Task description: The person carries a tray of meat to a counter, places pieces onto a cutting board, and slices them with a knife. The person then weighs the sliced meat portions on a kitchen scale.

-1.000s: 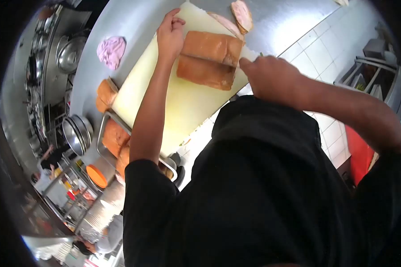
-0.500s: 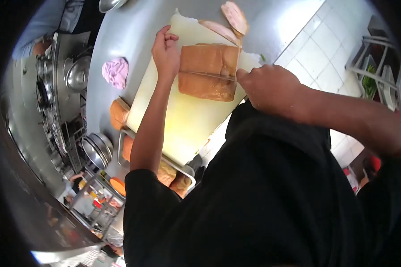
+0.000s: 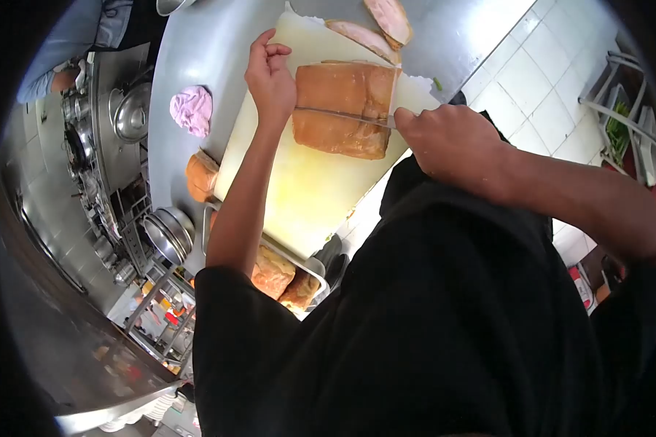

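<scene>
A brown slab of meat (image 3: 342,84) lies on the yellowish-white cutting board (image 3: 291,197). Across its middle runs the long blade of a knife (image 3: 342,114). My right hand (image 3: 444,142) is closed round the knife's handle at the slab's right end. At the slab's left end, my left hand (image 3: 270,76) rests beside the meat with its fingers partly curled and apart, holding nothing. Two pale cut pieces (image 3: 390,20) lie past the slab at the board's far edge.
A pink cloth (image 3: 191,111) and a brown piece (image 3: 201,175) lie left on the metal table (image 3: 178,62). A metal tray (image 3: 299,264) of meat sits near my left arm. Beyond are steel bowls (image 3: 169,234) and a person's sleeve (image 3: 40,86).
The knife has come into clear view across the slab, its blade lying flatter along the middle. The whole view has shifted, showing more of the tray's near end and a person at the upper left.
</scene>
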{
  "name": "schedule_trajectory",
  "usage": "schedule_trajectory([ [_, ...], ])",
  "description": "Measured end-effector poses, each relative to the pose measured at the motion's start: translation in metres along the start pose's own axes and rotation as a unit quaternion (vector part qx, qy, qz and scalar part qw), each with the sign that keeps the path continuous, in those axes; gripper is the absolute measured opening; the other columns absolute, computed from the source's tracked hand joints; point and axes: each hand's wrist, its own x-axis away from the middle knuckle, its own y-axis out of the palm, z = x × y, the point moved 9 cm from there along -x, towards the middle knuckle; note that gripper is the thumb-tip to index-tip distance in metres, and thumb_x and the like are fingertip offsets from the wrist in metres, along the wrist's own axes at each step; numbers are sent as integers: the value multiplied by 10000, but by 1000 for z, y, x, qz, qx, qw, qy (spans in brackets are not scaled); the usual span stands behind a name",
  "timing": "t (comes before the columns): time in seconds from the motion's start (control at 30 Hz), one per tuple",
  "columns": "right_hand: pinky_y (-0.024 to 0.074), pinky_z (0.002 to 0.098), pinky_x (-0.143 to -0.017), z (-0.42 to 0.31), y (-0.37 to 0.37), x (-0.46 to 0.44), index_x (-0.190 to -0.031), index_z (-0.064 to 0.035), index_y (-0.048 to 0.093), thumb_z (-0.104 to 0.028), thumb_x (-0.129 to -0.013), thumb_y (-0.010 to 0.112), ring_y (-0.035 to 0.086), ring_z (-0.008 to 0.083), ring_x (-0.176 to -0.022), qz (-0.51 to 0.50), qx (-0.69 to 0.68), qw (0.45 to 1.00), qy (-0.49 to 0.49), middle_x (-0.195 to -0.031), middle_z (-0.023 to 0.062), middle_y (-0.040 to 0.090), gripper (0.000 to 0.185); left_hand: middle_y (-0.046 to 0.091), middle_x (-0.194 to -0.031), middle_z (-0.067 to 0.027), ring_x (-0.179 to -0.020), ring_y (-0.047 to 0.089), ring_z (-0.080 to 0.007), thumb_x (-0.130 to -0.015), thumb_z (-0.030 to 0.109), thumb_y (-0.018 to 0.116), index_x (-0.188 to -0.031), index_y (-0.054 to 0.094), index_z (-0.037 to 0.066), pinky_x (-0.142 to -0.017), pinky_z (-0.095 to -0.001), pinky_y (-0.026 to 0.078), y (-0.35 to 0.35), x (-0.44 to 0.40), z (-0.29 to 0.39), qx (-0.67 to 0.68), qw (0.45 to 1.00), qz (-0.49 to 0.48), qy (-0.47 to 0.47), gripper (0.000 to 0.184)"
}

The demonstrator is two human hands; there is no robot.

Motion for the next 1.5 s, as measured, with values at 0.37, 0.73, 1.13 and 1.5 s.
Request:
schedule_trajectory([
  [0.37, 550, 441, -595, 5, 13, 1, -928, -4, 485, -89, -845, 498, 677, 342, -700, 52, 0, 999, -3, -720, 172, 655, 120, 636, -880, -111, -801, 607, -209, -839, -77, 379, -1165, 557, 0, -747, -306, 485, -3, 2, 19, -25, 1000, -2, 13, 379],
  [0.73, 555, 437, -594, 19, 26, 0, -923, 17, 546, -100, -850, 497, 680, 340, -708, 19, -16, 999, 33, -741, 181, 663, 146, 629, -913, -99, -845, 591, -166, -855, -74, 407, -1179, 546, -8, -770, -272, 477, 0, 3, 27, -54, 997, -22, 53, 359],
  [1.13, 537, 460, -593, 13, 31, 2, -944, -2, 477, -85, -844, 483, 668, 365, -704, -16, -51, 997, 51, -724, 197, 646, 131, 628, -895, -73, -825, 587, -144, -848, -101, 361, -1179, 551, -7, -793, -254, 479, 7, -5, 23, -45, 996, -34, 76, 393],
  [1.5, 554, 457, -615, 15, 36, -2, -962, 9, 490, -83, -856, 476, 680, 360, -737, -24, -30, 996, 80, -771, 207, 660, 141, 632, -920, -87, -834, 599, -176, -802, -104, 388, -1153, 575, 5, -792, -286, 488, 8, -7, 6, 4, 997, -15, 79, 413],
])
